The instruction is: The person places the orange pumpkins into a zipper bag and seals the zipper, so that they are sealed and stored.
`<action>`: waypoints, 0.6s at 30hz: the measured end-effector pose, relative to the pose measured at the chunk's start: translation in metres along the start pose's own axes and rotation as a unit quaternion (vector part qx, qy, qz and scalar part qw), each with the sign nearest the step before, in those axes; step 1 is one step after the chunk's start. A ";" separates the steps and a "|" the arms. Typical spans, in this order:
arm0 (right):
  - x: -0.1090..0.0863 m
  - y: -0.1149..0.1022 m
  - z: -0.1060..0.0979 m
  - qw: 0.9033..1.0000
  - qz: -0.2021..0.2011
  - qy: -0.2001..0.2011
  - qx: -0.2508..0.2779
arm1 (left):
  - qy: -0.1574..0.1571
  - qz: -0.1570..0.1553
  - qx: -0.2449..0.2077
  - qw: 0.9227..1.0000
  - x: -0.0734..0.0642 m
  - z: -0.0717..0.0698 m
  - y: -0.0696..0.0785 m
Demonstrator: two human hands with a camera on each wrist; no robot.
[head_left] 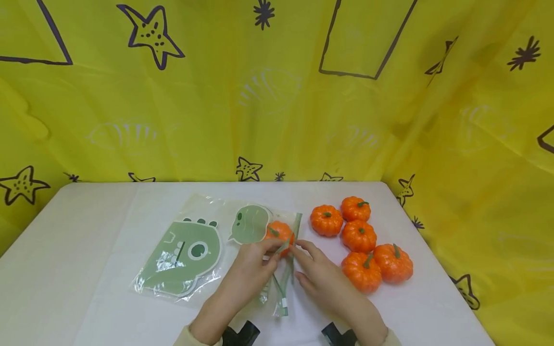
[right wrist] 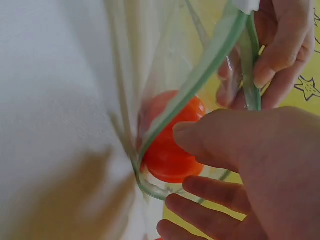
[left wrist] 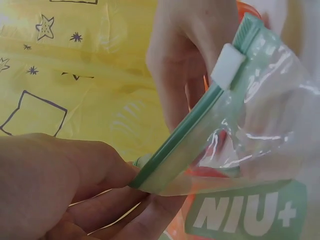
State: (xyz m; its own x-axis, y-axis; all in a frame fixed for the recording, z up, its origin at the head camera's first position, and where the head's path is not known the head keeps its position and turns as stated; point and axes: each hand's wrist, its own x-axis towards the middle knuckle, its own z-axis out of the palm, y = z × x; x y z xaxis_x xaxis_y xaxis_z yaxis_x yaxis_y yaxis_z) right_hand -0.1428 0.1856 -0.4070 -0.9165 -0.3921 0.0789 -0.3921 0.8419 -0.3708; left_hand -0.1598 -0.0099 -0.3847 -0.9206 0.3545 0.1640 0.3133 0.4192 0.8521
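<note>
A clear plastic zip bag point(head_left: 186, 259) with green dinosaur prints lies on its side, its mouth to the right. My left hand point(head_left: 248, 266) pinches the green zip edge point(left wrist: 185, 125) between thumb and fingers, holding the mouth apart. A white slider point(left wrist: 228, 66) sits along that edge. Just inside the mouth is a small orange toy pumpkin point(right wrist: 170, 157), partly behind the plastic. Over at the opening, my right hand point(head_left: 322, 278) has its fingers spread and loosely bent, the thumb right at the pumpkin in the right wrist view.
Several loose orange toy pumpkins point(head_left: 359, 235) stand grouped on the white table point(head_left: 86, 240), right of the bag; the nearest one point(head_left: 362, 272) is close beside my right hand. A yellow curtain point(head_left: 207, 96) with drawn stars hangs behind the table and along its right side.
</note>
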 end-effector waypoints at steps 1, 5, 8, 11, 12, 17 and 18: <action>0.000 0.000 0.001 1.000 0.000 0.002 0.002 | -0.002 0.002 0.004 1.000 0.001 0.000 0.000; 0.000 -0.001 0.005 1.000 0.000 0.006 0.006 | -0.012 0.010 0.022 1.000 0.000 -0.001 0.001; 0.000 -0.001 0.004 1.000 0.012 0.000 0.003 | -0.013 0.007 0.019 1.000 0.000 -0.003 0.000; -0.001 0.002 -0.004 0.999 0.036 0.007 -0.001 | 0.000 -0.003 0.017 1.000 0.000 -0.006 -0.001; -0.001 0.004 -0.007 0.999 0.043 0.015 -0.006 | 0.005 -0.007 0.016 1.000 0.000 -0.006 -0.002; -0.006 0.017 -0.023 0.996 0.060 0.063 -0.033 | 0.014 -0.009 0.018 1.000 0.000 -0.005 -0.004; -0.007 0.018 -0.025 0.995 0.063 0.069 -0.037 | 0.015 -0.006 0.017 1.000 0.000 -0.004 -0.004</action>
State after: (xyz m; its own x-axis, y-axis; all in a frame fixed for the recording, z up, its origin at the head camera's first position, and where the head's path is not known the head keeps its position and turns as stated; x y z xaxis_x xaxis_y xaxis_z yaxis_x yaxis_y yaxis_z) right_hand -0.1458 0.2130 -0.3912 -0.9586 -0.2321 0.1646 -0.2743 0.9078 -0.3172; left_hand -0.1619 -0.0151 -0.3862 -0.9310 0.3235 0.1694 0.3094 0.4526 0.8363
